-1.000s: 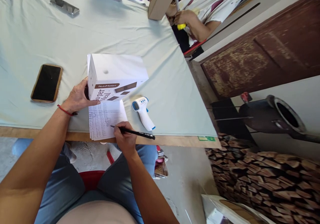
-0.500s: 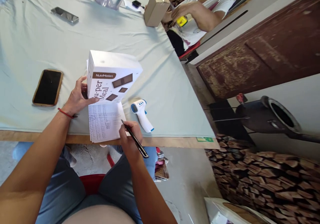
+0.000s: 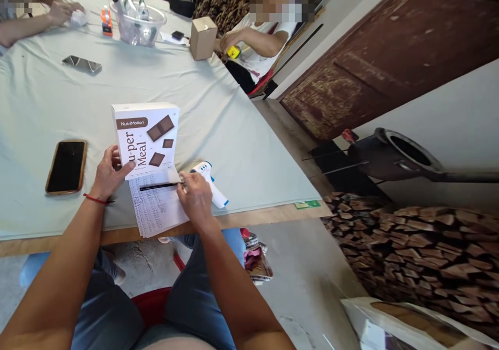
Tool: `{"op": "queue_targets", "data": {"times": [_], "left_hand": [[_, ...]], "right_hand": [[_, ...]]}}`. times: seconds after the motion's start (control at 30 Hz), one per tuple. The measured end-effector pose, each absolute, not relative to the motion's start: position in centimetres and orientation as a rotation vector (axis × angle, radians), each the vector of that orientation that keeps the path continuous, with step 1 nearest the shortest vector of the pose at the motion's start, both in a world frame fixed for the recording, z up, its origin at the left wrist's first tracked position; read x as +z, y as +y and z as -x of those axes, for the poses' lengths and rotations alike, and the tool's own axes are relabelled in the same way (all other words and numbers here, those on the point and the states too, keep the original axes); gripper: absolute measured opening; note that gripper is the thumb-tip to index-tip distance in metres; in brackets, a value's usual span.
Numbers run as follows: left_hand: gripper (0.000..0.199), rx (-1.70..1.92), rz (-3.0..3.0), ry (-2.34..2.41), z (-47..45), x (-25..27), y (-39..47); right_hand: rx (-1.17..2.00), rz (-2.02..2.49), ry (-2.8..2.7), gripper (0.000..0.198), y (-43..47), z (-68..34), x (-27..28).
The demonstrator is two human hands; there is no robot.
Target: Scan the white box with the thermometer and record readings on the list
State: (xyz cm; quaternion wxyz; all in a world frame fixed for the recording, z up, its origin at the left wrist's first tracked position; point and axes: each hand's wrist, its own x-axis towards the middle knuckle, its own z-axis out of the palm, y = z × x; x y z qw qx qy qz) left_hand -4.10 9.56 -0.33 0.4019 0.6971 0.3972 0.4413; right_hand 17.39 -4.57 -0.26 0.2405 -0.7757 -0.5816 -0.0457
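Note:
My left hand (image 3: 107, 174) is closed on the lower left edge of a white NutriMotion box (image 3: 162, 155), its thumb across the front. The box stands tilted over the top of several handwritten sheets of paper (image 3: 156, 215). A black pen (image 3: 158, 186) extends leftward across the sheets from the fingertips of my right hand (image 3: 197, 196). Those fingers are closed round the pen's right end, near the box's lower right corner. Just beyond that hand is a white and blue infrared thermometer (image 3: 218, 195), partly hidden by it.
A phone in a brown case (image 3: 66, 167) lies at left, another phone (image 3: 81, 64) farther back. Beyond are a clear plastic tub (image 3: 140, 30) holding bottles and a cardboard box (image 3: 203, 39). A person at right holds a yellow object (image 3: 234, 52). Firewood (image 3: 429, 251) is stacked at right.
The pen has turned from a slanted writing hold to pointing left across the sheets. My right hand has moved up closer to the box. The view has shifted, showing more of the far table.

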Motion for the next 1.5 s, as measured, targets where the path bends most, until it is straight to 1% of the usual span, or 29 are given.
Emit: {"op": "queue_targets", "data": {"times": [0.1,0.2,0.27,0.33,0.4,0.53,0.6,0.67,0.93,1.03,1.2,1.4,1.5], "left_hand": [[0.072,1.113,-1.756,0.988,4.1,-0.5,9.6],[0.074,1.129,-1.706,0.974,3.8,-0.7,9.7],[0.075,1.144,-1.667,0.975,3.7,-0.9,9.8],[0.076,1.156,-1.64,0.969,3.6,-1.0,9.9],[0.075,1.16,-1.63,0.961,3.6,-1.0,9.9],[0.072,1.161,-1.644,0.978,3.7,-0.8,9.9],[0.071,1.153,-1.667,1.003,3.8,-0.6,9.8],[0.069,1.143,-1.696,1.029,4.0,-0.4,9.6],[0.051,1.114,-1.796,1.023,4.0,0.9,9.0],[0.047,1.103,-1.808,1.017,4.0,1.1,9.0],[0.048,1.079,-1.804,1.029,4.0,1.0,9.0],[0.059,1.041,-1.749,0.988,4.1,0.9,9.0],[0.059,1.034,-1.753,0.984,4.3,0.9,9.0]], "right_hand": [[-0.178,2.278,-1.366,0.045,-6.1,-20.0,0.0],[0.055,2.495,-1.269,0.05,-7.0,-22.7,0.4],[0.235,2.476,-1.241,0.047,-7.1,-23.5,0.6],[0.361,2.279,-1.119,0.045,-7.0,-22.9,0.8],[0.497,1.963,-0.931,0.041,-6.9,-21.3,1.0],[0.867,1.414,-0.657,0.033,-6.5,-16.6,1.6],[1.015,1.266,-0.592,0.032,-6.3,-14.8,1.8],[1.087,1.207,-0.569,0.032,-6.0,-13.6,1.6],[1.144,1.201,-0.6,0.036,-4.6,-12.7,0.9],[1.165,1.185,-0.628,0.036,-4.1,-12.3,1.0],[1.112,1.193,-0.672,0.039,-3.8,-11.7,1.2],[1.101,1.207,-0.684,0.04,-3.9,-11.5,1.5],[1.101,1.215,-0.693,0.041,-3.9,-11.5,1.6]]}}
